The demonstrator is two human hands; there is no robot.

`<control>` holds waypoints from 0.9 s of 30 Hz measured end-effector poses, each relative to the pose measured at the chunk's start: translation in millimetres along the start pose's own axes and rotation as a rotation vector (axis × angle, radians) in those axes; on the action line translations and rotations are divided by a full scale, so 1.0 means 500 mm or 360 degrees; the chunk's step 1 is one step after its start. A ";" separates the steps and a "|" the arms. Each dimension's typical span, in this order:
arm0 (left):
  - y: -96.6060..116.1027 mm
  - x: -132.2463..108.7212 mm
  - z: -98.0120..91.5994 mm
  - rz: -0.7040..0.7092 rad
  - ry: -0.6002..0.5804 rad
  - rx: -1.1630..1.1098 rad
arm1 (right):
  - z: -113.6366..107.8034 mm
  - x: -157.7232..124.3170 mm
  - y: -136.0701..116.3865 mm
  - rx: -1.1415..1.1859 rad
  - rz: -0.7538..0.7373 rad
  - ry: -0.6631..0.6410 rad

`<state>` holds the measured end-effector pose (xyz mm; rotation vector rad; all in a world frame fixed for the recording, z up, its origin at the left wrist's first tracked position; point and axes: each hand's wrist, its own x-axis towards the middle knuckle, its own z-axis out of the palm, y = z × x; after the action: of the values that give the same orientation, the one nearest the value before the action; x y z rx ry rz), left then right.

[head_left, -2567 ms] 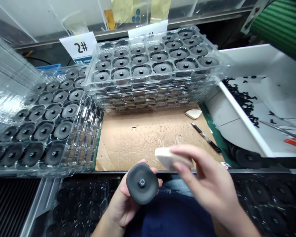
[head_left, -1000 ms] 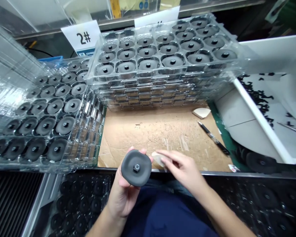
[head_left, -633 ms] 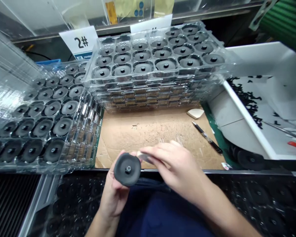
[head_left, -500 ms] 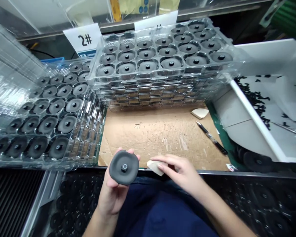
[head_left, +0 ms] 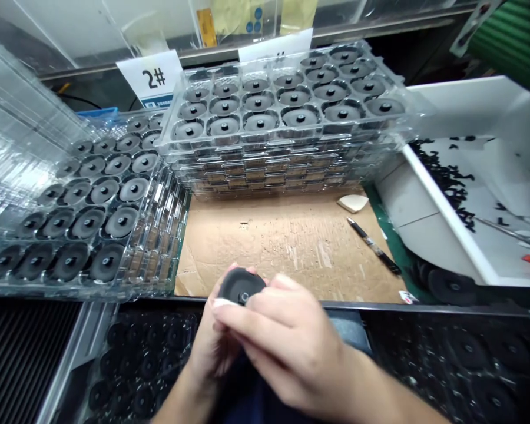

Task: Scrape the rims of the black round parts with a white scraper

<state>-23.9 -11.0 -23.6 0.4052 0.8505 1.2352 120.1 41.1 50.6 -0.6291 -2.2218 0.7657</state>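
Note:
My left hand [head_left: 205, 347] is closed round a black round rubber disc [head_left: 237, 284], held face up near the front edge of the bench. A small hub sits at the disc's centre, partly covered by my right hand [head_left: 298, 341]. Between the fingers of that hand is a white wedge-shaped pad [head_left: 223, 302], mostly hidden, its visible end against the near left rim of the disc. Beyond both hands lies a sheet of brown cardboard [head_left: 274, 241].
Clear plastic trays [head_left: 152, 221] of similar discs are stacked at left, with another tray stack [head_left: 247, 138] behind the cardboard. On the cardboard's right are a second wedge pad [head_left: 353, 203] and a black pen [head_left: 375, 247]. A white bin [head_left: 450, 218] holds small black pieces.
My right hand has moved left with the wedge pad and now meets the disc, covering part of it. The disc in my left hand has shifted slightly right and tilted.

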 end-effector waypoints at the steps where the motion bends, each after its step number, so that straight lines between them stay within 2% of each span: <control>1: 0.001 0.001 -0.002 0.0006 0.0007 -0.0071 | -0.004 -0.005 0.006 -0.0015 0.0048 -0.0098; 3: 0.003 0.003 -0.004 -0.0001 0.0026 -0.0291 | -0.016 -0.024 0.031 -0.0061 0.0206 -0.0204; 4: 0.004 0.005 -0.003 -0.0027 0.0020 -0.0385 | -0.019 -0.036 0.048 -0.0085 0.0286 -0.0183; 6: 0.006 0.006 0.001 -0.0079 -0.0030 -0.0516 | -0.015 -0.064 0.088 -0.0122 0.0489 0.0008; 9: 0.006 0.004 0.011 -0.0128 -0.0170 -0.0639 | 0.025 -0.111 0.163 -0.0147 0.0798 0.0333; 13: 0.003 0.000 0.014 -0.0167 -0.0354 -0.0731 | 0.088 -0.164 0.238 -0.0230 0.0939 0.0447; 16: 0.004 -0.002 0.012 -0.0178 -0.0408 -0.0726 | 0.100 -0.176 0.234 -0.0233 0.1002 0.0525; 19: 0.006 -0.003 0.011 -0.0125 -0.0458 -0.0636 | 0.091 -0.168 0.196 -0.0156 0.0966 0.0511; 22: 0.005 -0.003 0.004 0.0191 -0.0420 -0.0167 | 0.085 -0.156 0.159 -0.0041 0.0907 0.0400; 25: -0.001 -0.005 -0.010 0.0706 -0.0313 0.0821 | 0.086 -0.153 0.135 0.0045 0.0916 0.0336; 27: -0.005 -0.006 -0.019 0.0923 -0.0270 0.1340 | 0.084 -0.154 0.122 0.0085 0.0953 0.0356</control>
<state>-29.6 -16.2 -30.4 1.4957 1.1245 1.2835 151.3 22.5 -49.8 -1.3137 -1.8078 0.9826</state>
